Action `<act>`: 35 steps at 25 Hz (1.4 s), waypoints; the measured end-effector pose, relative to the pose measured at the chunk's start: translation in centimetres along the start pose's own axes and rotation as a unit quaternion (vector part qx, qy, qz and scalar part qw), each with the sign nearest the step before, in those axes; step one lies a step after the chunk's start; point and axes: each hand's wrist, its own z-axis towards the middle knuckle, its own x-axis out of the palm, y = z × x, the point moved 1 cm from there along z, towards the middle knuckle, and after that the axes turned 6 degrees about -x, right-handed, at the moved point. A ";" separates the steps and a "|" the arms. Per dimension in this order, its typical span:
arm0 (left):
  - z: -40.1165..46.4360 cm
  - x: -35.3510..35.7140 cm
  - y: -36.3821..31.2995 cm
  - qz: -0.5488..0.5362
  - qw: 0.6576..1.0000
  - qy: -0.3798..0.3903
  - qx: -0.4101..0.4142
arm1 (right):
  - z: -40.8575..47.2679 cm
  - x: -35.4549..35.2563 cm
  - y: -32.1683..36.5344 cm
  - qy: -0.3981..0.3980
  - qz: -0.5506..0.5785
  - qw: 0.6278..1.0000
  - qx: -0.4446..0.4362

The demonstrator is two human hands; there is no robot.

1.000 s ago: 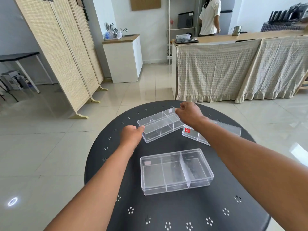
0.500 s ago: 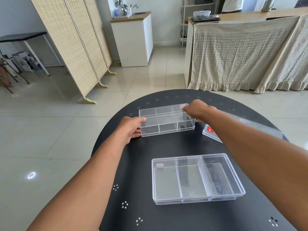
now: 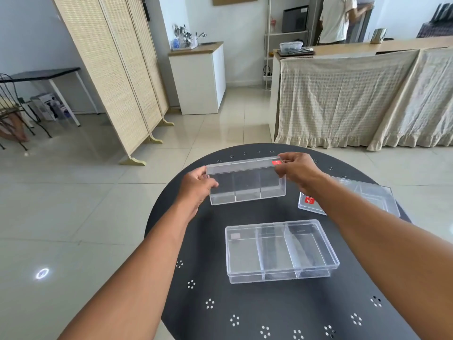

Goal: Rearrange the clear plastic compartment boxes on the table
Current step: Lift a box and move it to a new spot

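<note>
Three clear plastic compartment boxes are over a round black table (image 3: 245,312). The far box (image 3: 246,184), with a red sticker at its upper right corner, is lifted and tilted so its bottom faces me. My left hand (image 3: 197,186) grips its left end and my right hand (image 3: 297,168) grips its right end. A second clear box (image 3: 279,250) with three compartments lies flat in the table's middle. A third clear box (image 3: 367,195) with a red sticker lies at the right, partly hidden by my right forearm.
Beyond the table a cloth-draped counter (image 3: 362,99) stands at the right, a white cabinet (image 3: 199,79) at the centre back and a folding woven screen (image 3: 115,77) at the left. A person in a white shirt (image 3: 337,18) stands behind the counter.
Both hands have raised the far box off the table and tipped it up toward me. The other two boxes have stayed where they were.
</note>
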 end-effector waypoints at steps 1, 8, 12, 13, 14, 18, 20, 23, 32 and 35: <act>-0.2 -0.1 0.0 -0.002 1.000 -0.003 0.012 | -0.5 -0.1 0.2 -0.011 -0.008 1.000 -0.016; -1.6 0.1 1.2 -0.018 0.999 -0.038 -0.025 | -3.1 0.4 -0.8 -0.020 -0.025 0.999 -0.035; -2.4 0.1 1.6 -0.083 0.995 -0.054 -0.024 | -3.8 0.7 -1.4 -0.058 -0.012 0.998 -0.015; -2.4 0.1 1.9 -0.087 0.994 -0.057 -0.020 | -3.8 0.8 -1.7 -0.062 -0.023 0.998 -0.015; -2.5 0.0 2.2 -0.085 0.994 -0.063 -0.016 | -3.6 0.8 -2.1 -0.069 -0.037 0.997 -0.019; -2.5 0.0 3.4 -0.066 0.994 -0.083 -0.021 | -3.0 1.1 -3.0 -0.067 -0.069 0.995 -0.021; -2.5 0.0 4.1 -0.030 0.996 -0.085 -0.026 | -3.1 1.2 -3.6 -0.049 -0.103 0.993 -0.006; -2.9 0.2 5.0 0.029 0.996 -0.087 -0.020 | -3.5 1.3 -4.0 -0.033 -0.139 0.990 -0.003; -5.3 2.3 1.5 0.212 0.958 -0.158 0.114 | -6.6 -1.8 -0.2 -0.080 -0.188 0.974 -0.098; -6.3 5.0 -1.3 0.171 0.967 -0.114 0.148 | -8.3 -7.6 0.2 -0.148 -0.174 0.968 -0.102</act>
